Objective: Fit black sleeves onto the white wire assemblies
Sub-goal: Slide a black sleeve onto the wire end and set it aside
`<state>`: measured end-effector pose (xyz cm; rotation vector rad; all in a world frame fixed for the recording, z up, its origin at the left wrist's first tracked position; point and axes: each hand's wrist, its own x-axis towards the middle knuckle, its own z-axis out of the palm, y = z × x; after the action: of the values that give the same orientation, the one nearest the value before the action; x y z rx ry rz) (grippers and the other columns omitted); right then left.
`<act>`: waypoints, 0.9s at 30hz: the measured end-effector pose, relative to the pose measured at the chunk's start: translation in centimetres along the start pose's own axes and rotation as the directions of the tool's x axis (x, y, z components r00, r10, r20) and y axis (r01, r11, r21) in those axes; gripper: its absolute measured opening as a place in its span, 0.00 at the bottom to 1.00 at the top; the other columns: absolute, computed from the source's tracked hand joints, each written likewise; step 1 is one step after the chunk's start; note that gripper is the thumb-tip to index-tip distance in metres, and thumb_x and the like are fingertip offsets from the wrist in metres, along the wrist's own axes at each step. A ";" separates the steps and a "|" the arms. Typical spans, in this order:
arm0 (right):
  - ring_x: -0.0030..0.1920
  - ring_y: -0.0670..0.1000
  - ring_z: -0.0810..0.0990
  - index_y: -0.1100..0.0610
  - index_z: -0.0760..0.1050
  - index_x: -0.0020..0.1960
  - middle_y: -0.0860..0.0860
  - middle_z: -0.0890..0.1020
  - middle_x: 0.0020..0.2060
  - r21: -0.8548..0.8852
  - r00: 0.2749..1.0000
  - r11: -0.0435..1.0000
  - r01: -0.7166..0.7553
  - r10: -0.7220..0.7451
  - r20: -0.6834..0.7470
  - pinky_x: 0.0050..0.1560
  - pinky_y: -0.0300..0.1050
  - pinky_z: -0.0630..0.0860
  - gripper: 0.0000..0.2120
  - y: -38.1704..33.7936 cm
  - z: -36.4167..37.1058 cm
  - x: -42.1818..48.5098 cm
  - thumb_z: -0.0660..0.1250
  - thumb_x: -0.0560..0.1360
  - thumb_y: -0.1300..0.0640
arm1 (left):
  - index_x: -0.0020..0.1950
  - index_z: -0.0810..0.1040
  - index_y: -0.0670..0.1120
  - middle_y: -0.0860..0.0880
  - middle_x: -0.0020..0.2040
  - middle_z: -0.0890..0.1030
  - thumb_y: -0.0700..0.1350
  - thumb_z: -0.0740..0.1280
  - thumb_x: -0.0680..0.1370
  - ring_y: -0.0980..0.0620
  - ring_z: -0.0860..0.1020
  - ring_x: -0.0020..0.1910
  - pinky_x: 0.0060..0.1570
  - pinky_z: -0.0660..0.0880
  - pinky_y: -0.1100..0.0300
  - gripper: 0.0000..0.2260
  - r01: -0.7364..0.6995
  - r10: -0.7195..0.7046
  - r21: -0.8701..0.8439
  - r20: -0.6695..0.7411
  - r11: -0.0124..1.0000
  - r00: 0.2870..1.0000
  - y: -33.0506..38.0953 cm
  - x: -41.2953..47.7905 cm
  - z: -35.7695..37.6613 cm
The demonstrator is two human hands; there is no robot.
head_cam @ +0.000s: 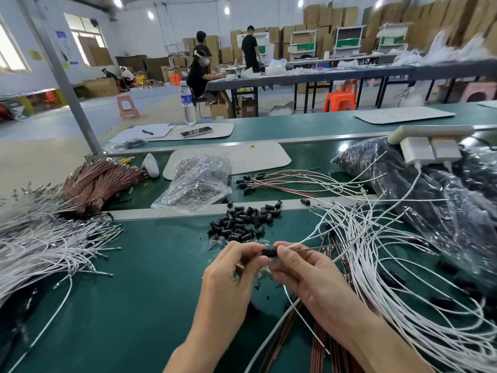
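Note:
A small black sleeve (269,252) is held between both hands above the green bench. My left hand (233,267) pinches its left end and my right hand (302,267) pinches its right end, where a white wire and a brown wire (317,247) run off to the right. Just beyond my hands lies a loose pile of black sleeves (242,220). Many white wire assemblies (390,265) spread out on the right. A heap of bare white wires (40,246) lies on the left.
A clear bag of small parts (197,181) and bundled brown wires (99,181) lie behind the pile. Finished wires with sleeves (269,183) sit mid-bench. Dark bags (430,200) and a power strip (430,135) fill the right. A water bottle (188,103) stands farther back.

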<state>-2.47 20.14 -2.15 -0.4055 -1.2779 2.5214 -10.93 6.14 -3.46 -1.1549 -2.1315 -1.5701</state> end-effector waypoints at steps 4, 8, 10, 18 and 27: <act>0.42 0.52 0.86 0.56 0.87 0.44 0.57 0.86 0.43 -0.001 0.992 0.995 0.097 -0.096 -0.086 0.41 0.39 0.82 0.11 -0.1 -0.2 0.0 0.79 0.62 0.55 | 0.54 0.73 0.65 0.61 0.47 0.80 0.59 0.64 0.81 0.56 0.80 0.45 0.42 0.76 0.65 0.03 0.025 -0.029 0.048 0.073 0.999 0.997 -0.2 -0.4 0.2; 0.46 0.56 0.87 0.56 0.86 0.44 0.58 0.87 0.44 -0.144 0.989 0.982 0.120 -0.132 -0.073 0.43 0.41 0.83 0.14 0.5 0.6 0.1 0.79 0.61 0.51 | 0.56 0.70 0.67 0.64 0.51 0.80 0.68 0.58 0.77 0.57 0.80 0.50 0.49 0.77 0.58 0.11 0.045 -0.055 0.095 0.109 0.994 0.992 -0.2 -0.9 0.7; 0.45 0.55 0.87 0.57 0.86 0.44 0.59 0.87 0.43 -0.148 0.990 0.983 0.114 -0.125 -0.070 0.42 0.41 0.83 0.14 0.7 0.8 0.3 0.79 0.61 0.51 | 0.54 0.69 0.68 0.63 0.49 0.80 0.71 0.57 0.77 0.58 0.81 0.47 0.45 0.77 0.61 0.12 0.060 -0.067 0.078 0.093 0.995 0.993 -0.2 -0.8 0.8; 0.42 0.55 0.87 0.62 0.79 0.47 0.59 0.87 0.40 -0.168 0.990 0.978 0.126 -0.134 -0.041 0.40 0.40 0.82 0.11 0.7 1.0 0.4 0.72 0.69 0.56 | 0.50 0.65 0.68 0.63 0.43 0.81 0.64 0.55 0.79 0.60 0.79 0.36 0.36 0.70 0.71 0.04 0.136 -0.137 0.019 0.104 0.991 0.985 0.4 -0.7 0.8; 0.45 0.56 0.87 0.64 0.78 0.50 0.60 0.87 0.43 -0.177 0.983 0.973 0.148 -0.164 -0.079 0.42 0.41 0.82 0.13 1.1 1.3 0.4 0.70 0.73 0.55 | 0.51 0.71 0.65 0.64 0.45 0.82 0.59 0.60 0.80 0.61 0.81 0.42 0.39 0.71 0.74 0.02 0.121 -0.123 0.030 0.092 0.992 0.988 0.0 -0.1 0.7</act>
<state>-3.43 18.69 -2.31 -0.4363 -1.4351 2.2463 -10.76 6.71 -3.79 -1.1306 -2.3153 -1.5648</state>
